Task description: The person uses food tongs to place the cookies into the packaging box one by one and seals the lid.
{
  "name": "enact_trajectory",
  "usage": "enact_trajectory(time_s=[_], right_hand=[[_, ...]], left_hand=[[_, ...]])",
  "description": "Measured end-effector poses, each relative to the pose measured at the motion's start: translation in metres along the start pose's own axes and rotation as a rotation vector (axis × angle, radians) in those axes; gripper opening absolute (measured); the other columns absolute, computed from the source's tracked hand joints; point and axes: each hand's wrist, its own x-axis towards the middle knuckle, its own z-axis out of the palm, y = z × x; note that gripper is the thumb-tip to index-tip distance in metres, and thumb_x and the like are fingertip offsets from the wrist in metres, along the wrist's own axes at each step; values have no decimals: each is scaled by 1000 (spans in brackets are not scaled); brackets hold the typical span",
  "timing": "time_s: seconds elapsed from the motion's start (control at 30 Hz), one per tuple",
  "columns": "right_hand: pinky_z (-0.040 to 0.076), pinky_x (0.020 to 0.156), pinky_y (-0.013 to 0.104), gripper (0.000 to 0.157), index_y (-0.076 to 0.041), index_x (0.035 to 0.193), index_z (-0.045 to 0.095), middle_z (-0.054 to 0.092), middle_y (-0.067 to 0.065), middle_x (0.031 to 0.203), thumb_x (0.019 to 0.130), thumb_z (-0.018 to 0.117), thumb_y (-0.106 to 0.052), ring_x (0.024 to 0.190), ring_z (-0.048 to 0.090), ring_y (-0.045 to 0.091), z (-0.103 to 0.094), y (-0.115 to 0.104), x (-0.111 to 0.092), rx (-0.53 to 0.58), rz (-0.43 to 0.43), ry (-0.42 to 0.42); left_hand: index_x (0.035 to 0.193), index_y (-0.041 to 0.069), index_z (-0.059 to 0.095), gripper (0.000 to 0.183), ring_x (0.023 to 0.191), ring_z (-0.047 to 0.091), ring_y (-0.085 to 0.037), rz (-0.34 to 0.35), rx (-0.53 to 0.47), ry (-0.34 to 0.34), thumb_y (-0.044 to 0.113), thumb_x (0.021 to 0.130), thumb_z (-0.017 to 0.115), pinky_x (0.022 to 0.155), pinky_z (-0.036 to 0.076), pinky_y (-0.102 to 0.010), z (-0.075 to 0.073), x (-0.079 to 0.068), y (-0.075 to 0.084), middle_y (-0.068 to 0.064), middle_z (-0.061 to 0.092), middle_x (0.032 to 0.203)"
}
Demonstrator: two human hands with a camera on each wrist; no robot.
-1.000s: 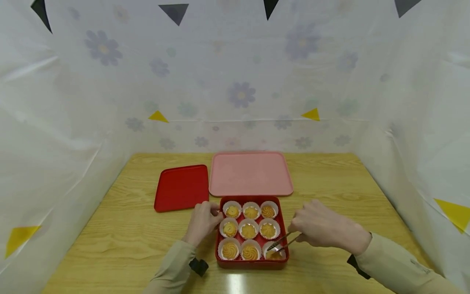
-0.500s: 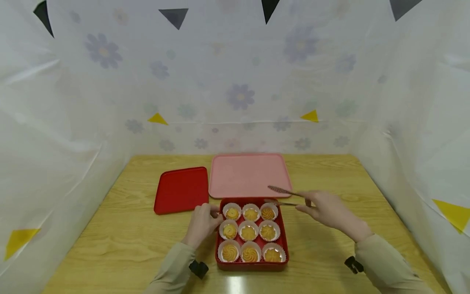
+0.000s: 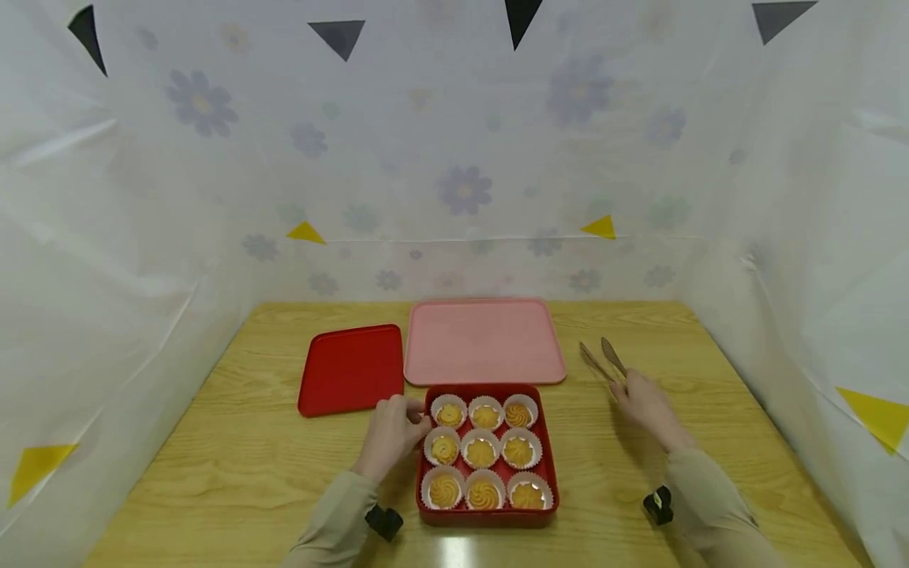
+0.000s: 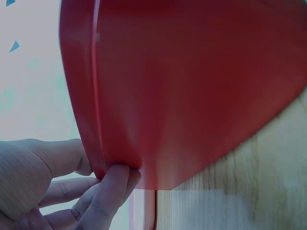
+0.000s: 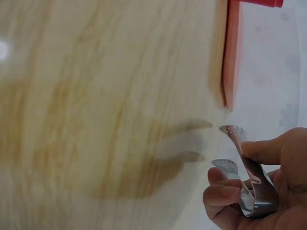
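Note:
A red square box [image 3: 490, 521] holds rows of piped cookies in white paper cups, such as the swirled cookie [image 3: 445, 491] at its near left. My left hand [image 3: 392, 435] pinches the box's left wall near the far corner. In the left wrist view, thumb and fingers [image 4: 108, 191] grip the edge of that red wall [image 4: 182, 86]. To the right of the box, my right hand [image 3: 648, 406] holds metal tongs [image 3: 595, 360] over the table, tips spread and pointing away. The right wrist view has the tongs [image 5: 256, 191] between thumb and fingers, with nothing between the tips.
A pink tray [image 3: 485, 341] lies directly behind the box. Left of it sits a flat red tray [image 3: 351, 369]. The wooden table [image 3: 234, 473] is walled in by white sheeting [image 3: 461, 142] with printed flowers and paper triangles.
My right hand has lifted the tongs from the near right cookie cup, leaving the cookie there, and carried them right and away from the box. The left hand has stayed at the box.

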Motion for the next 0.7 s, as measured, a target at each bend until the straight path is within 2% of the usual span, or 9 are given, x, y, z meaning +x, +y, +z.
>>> enact_trajectory(time_s=[0.1, 0.23, 0.37, 0.53, 0.7], right_hand=[[35, 48, 26, 26, 10, 100, 44, 45, 6, 70, 105, 37, -14, 55, 40, 15, 1, 5, 3, 7, 36, -47], [34, 46, 24, 27, 11, 102, 44, 45, 5, 69, 105, 36, -14, 53, 39, 14, 2, 7, 5, 33, 51, -67], [35, 46, 27, 27, 9, 100, 47, 47, 6, 67, 104, 43, -17, 52, 41, 14, 3, 6, 3, -5, 54, -39], [37, 49, 31, 27, 4, 88, 51, 48, 7, 67, 101, 49, -20, 55, 44, 18, 3, 6, 2, -92, 43, 12], [38, 50, 31, 25, -1, 81, 51, 49, 7, 67, 96, 54, -21, 58, 46, 19, 4, 11, 1, -108, 69, 16]], left_hand=[[98, 2, 78, 18, 69, 62, -14, -16, -8, -15, 6, 83, 69, 61, 52, -26, -1, 0, 1, -9, 75, 81], [98, 1, 78, 18, 69, 61, -13, -9, -6, -14, 6, 83, 70, 61, 51, -26, -1, 0, 1, -8, 74, 80], [97, 1, 78, 17, 68, 60, -13, 2, -3, -8, 6, 82, 70, 61, 51, -26, 0, 0, 0, -8, 74, 79], [96, 1, 78, 17, 68, 61, -13, 14, -3, -5, 5, 82, 70, 61, 51, -26, 0, 0, -1, -8, 74, 79], [96, 1, 78, 17, 69, 63, -13, 10, -8, -8, 5, 82, 70, 60, 52, -26, -1, 0, 0, -9, 75, 80]])
